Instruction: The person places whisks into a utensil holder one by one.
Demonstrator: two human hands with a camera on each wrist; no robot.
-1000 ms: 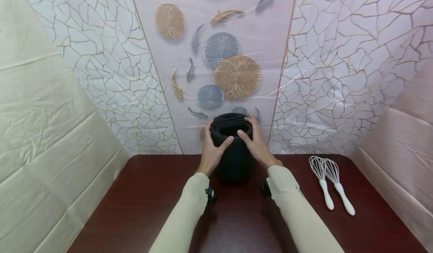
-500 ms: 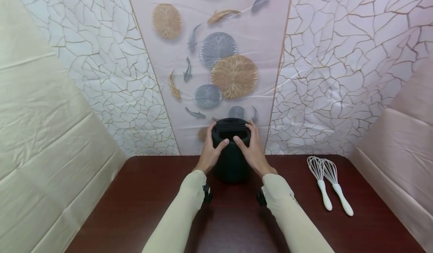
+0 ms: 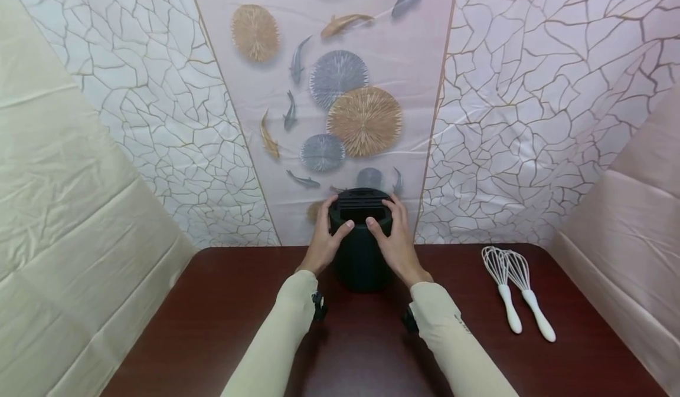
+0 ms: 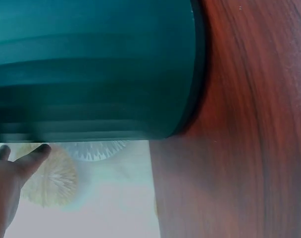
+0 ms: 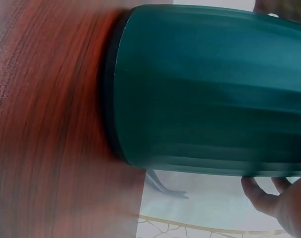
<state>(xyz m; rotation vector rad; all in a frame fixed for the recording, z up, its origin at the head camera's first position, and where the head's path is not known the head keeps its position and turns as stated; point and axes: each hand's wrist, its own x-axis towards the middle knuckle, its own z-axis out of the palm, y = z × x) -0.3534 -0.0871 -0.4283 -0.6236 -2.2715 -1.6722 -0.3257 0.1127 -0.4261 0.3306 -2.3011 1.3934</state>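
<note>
A dark green utensil holder [image 3: 362, 261] stands upright near the back of the table, its top showing ridged slats behind a wide dark opening. My left hand [image 3: 325, 238] grips its left side near the top, thumb at the front rim and fingers around the side. On the opposite side my right hand [image 3: 395, 238] holds it the same way. In the left wrist view the base of the utensil holder [image 4: 116, 74] meets the wood, with fingertips [image 4: 39, 151] at its wall. The right wrist view shows the utensil holder [image 5: 205, 94] from its other side, its base at the tabletop.
Two white whisks [image 3: 509, 291] lie side by side on the right of the dark red wooden table [image 3: 212, 326]. A patterned cloth backdrop [image 3: 366, 120] rises right behind the table's back edge. Pale fabric walls [image 3: 64, 208] flank both sides.
The utensil holder has turned slightly, so its slats now lie level, and its top has come a little lower in view. Both hands keep their grip. The head view has shifted slightly.
</note>
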